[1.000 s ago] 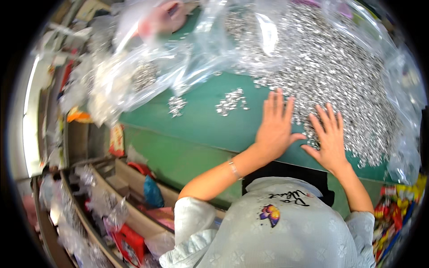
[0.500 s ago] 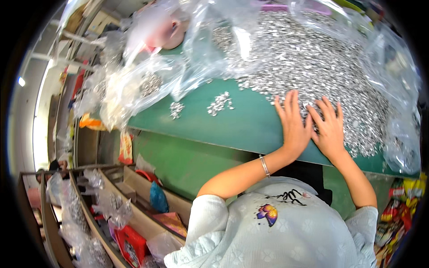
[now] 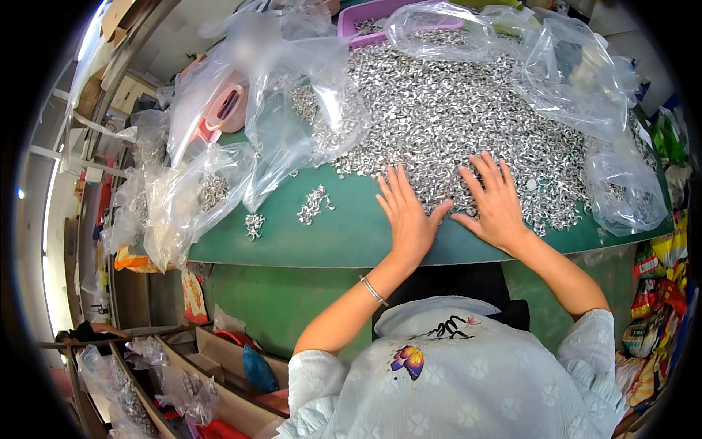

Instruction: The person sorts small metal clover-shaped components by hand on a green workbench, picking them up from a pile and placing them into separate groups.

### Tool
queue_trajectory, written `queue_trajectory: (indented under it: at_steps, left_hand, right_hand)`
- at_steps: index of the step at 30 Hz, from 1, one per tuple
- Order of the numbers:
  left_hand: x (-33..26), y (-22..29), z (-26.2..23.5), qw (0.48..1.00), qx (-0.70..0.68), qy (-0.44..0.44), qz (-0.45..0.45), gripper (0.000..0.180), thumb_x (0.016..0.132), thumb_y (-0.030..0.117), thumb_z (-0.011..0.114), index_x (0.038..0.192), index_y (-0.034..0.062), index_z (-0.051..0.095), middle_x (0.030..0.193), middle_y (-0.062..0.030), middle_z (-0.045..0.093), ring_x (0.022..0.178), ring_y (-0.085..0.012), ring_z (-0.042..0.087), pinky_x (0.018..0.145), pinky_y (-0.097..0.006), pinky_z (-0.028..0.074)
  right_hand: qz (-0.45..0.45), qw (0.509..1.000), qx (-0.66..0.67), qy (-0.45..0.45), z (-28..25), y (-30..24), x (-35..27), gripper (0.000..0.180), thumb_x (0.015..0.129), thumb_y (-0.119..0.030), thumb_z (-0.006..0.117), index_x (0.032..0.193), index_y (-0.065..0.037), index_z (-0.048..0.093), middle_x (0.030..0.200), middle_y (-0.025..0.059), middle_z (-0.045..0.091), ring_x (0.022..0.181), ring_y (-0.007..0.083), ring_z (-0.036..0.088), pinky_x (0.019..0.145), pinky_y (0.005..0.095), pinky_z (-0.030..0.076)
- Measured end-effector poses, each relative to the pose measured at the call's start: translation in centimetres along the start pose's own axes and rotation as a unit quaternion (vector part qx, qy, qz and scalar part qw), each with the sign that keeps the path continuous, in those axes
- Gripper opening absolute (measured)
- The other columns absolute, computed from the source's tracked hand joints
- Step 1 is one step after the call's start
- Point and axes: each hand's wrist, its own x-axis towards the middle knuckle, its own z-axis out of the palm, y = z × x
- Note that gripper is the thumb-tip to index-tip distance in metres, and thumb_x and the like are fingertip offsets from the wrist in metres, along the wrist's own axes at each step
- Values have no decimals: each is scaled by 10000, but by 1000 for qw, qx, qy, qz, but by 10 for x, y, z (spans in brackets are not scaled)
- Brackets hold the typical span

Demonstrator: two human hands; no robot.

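A broad heap of small curved silver metal pieces [image 3: 453, 102] covers much of the green tabletop [image 3: 344, 241]. My left hand [image 3: 409, 223] lies at the heap's near left edge, fingers stretched forward, thumb pointing right. Beside it my right hand [image 3: 493, 208] rests on the near part of the heap with its fingers spread. The thumbs point toward each other with a small gap between them. Neither hand holds anything that I can make out. Two little clusters of the same pieces, a larger one [image 3: 314, 205] and a smaller one [image 3: 254, 225], lie apart to the left.
Clear plastic bags [image 3: 300, 95] lie at the left, with another bag [image 3: 625, 186] at the right. A purple tray [image 3: 351, 22] stands at the back and a pink bowl [image 3: 228, 110] at the back left. Cardboard compartments [image 3: 219, 366] with bagged goods stand lower left.
My hands have moved apart from each other, the left hand shifting left along the heap's near edge. The whole view has turned somewhat, showing more of the purple tray and the pink bowl.
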Motion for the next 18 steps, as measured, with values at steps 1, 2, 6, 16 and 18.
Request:
queue_trajectory:
  at_steps: [1, 2, 6, 16, 18]
  left_hand:
    - [-2, -1, 2, 999, 22, -13, 19, 945, 809, 323, 778, 1474, -51, 220, 1534, -349, 99, 1418, -548, 89, 1132, -614, 134]
    - [-3, -4, 6, 998, 44, -28, 37, 955, 812, 329, 778, 1475, -56, 208, 1525, -367, 104, 1414, -556, 84, 1134, -608, 128]
    - [2, -1, 24, 996, 20, 54, 66, 879, 817, 288, 770, 1449, -54, 264, 1509, -369, 137, 1393, -555, 135, 1126, -613, 147]
    - [11, -2, -5, 988, -117, 92, 44, 708, 837, 94, 712, 1422, -27, 332, 1448, -263, 330, 1359, -408, 324, 1125, -466, 272]
    - [9, -6, -12, 998, -41, 46, 17, 767, 835, 137, 736, 1443, -21, 296, 1488, -278, 269, 1392, -423, 279, 1145, -475, 242]
  right_hand:
    - [3, 1000, -9, -23, -1, 1, 2, 771, 777, -465, 736, 1382, -74, 463, 1455, 165, 395, 1398, 373, 301, 1140, 550, 231]
    - [3, 1000, -11, -27, 0, 2, 4, 766, 776, -468, 734, 1380, -78, 469, 1454, 165, 396, 1399, 372, 301, 1139, 550, 233]
    - [0, 999, -7, -34, 2, 6, 9, 720, 782, -446, 732, 1361, -88, 498, 1448, 164, 402, 1400, 369, 306, 1135, 548, 244]
    - [25, 995, 81, -50, -3, -4, 15, 870, 695, -287, 832, 1421, -87, 396, 1494, 175, 319, 1430, 385, 238, 1139, 575, 198]
    - [-2, 994, 98, -56, -7, -12, 21, 939, 674, -306, 845, 1446, -84, 359, 1496, 182, 313, 1435, 392, 227, 1139, 576, 198]
